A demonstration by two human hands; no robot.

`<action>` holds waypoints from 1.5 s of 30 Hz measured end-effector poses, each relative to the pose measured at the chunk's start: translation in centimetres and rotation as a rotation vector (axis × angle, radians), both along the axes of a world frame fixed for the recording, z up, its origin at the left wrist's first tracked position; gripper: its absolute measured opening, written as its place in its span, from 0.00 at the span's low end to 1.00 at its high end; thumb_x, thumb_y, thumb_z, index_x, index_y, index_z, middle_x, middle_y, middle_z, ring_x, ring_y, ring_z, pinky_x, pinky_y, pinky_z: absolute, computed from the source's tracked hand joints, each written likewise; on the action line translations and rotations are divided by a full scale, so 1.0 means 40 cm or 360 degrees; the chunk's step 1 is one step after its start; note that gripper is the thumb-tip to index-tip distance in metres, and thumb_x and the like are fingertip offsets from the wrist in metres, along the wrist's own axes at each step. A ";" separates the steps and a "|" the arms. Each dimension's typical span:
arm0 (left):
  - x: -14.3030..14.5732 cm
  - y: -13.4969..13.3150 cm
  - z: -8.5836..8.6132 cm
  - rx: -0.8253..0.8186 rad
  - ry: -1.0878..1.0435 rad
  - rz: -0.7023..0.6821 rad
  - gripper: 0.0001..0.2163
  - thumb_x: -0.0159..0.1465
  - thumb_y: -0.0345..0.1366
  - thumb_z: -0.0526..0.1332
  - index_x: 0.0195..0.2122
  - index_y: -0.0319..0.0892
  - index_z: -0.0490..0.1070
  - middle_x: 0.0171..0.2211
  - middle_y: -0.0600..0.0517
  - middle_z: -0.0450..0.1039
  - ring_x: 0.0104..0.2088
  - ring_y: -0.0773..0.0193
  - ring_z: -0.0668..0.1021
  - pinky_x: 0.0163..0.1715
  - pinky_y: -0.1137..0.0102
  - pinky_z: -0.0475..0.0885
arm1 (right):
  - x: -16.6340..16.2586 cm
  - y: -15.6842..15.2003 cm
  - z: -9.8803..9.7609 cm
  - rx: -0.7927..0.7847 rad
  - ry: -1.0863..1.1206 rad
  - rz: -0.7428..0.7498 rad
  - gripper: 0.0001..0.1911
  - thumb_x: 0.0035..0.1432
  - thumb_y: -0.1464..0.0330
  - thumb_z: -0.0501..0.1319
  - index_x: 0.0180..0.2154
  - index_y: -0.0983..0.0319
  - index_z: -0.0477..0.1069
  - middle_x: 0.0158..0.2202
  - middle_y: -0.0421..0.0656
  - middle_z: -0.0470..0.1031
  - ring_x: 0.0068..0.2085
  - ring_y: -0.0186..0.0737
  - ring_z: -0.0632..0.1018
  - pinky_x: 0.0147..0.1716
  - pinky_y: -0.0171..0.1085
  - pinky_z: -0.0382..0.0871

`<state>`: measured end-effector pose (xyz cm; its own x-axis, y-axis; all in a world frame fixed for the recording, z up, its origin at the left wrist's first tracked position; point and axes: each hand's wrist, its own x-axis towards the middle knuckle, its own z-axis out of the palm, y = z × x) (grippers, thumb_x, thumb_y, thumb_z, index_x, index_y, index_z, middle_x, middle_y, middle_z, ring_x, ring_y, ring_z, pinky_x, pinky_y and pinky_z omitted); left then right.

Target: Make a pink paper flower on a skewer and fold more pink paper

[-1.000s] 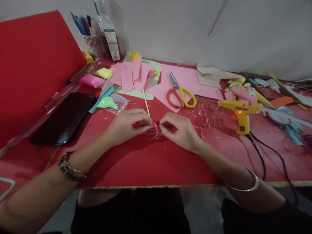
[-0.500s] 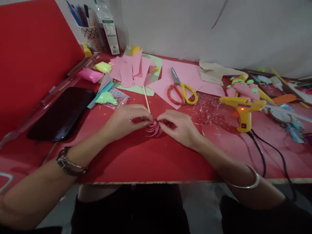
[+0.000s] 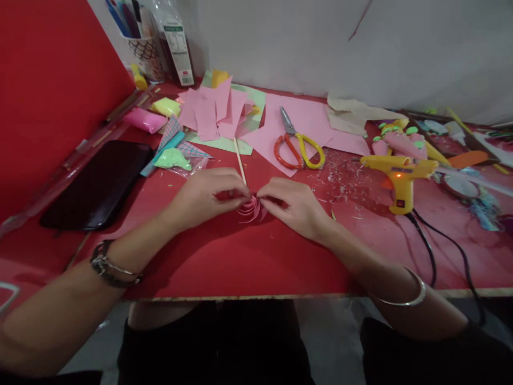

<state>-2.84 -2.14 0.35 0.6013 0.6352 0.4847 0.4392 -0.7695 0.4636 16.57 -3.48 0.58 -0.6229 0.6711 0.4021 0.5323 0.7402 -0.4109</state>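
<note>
My left hand (image 3: 206,196) and my right hand (image 3: 294,206) meet over the middle of the red table (image 3: 240,262). Both pinch a small pink paper piece with thin curled fringes (image 3: 251,209) that fans out just below the fingertips. A thin wooden stick (image 3: 239,167) lies on the table and runs from the pink papers down to where my fingers meet. A watch sits on my left wrist and a silver bangle on my right.
Orange-and-yellow scissors (image 3: 298,149) lie on pink paper sheets (image 3: 224,112). A yellow glue gun (image 3: 398,176) with its black cord stands at the right among paper scraps. A black phone (image 3: 98,187) lies at the left by a red board. Pen cup (image 3: 144,51) at the back.
My hands stay together on the pink fringed piece, with only small finger shifts. The view has tilted slightly, so the table's things sit a little higher in the picture.
</note>
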 end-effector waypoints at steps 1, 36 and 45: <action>0.000 0.000 0.000 0.0007 0.0003 0.0003 0.06 0.59 0.34 0.56 0.26 0.41 0.69 0.24 0.54 0.70 0.26 0.71 0.72 0.26 0.78 0.65 | 0.000 0.000 0.001 -0.0009 -0.0004 0.0001 0.07 0.56 0.72 0.52 0.30 0.63 0.68 0.27 0.40 0.69 0.28 0.31 0.68 0.28 0.30 0.61; -0.006 -0.006 0.016 0.0087 -0.0042 0.0421 0.09 0.60 0.34 0.47 0.23 0.42 0.58 0.18 0.57 0.61 0.19 0.71 0.65 0.22 0.74 0.59 | 0.002 -0.004 0.013 -0.0380 -0.0019 -0.0026 0.22 0.49 0.62 0.60 0.45 0.61 0.60 0.40 0.45 0.64 0.40 0.40 0.68 0.40 0.39 0.64; -0.006 -0.006 0.013 0.0144 0.0004 0.0333 0.14 0.59 0.34 0.49 0.16 0.42 0.53 0.13 0.59 0.52 0.15 0.72 0.58 0.18 0.74 0.55 | 0.001 -0.001 0.013 -0.0417 -0.0076 0.0025 0.22 0.49 0.62 0.60 0.45 0.63 0.61 0.40 0.46 0.64 0.41 0.39 0.68 0.42 0.38 0.63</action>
<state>-3.08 -2.37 0.88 0.4622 0.7004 0.5439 0.5948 -0.6998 0.3956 16.62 -3.54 1.09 -0.6480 0.7386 0.1859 0.5452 0.6202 -0.5640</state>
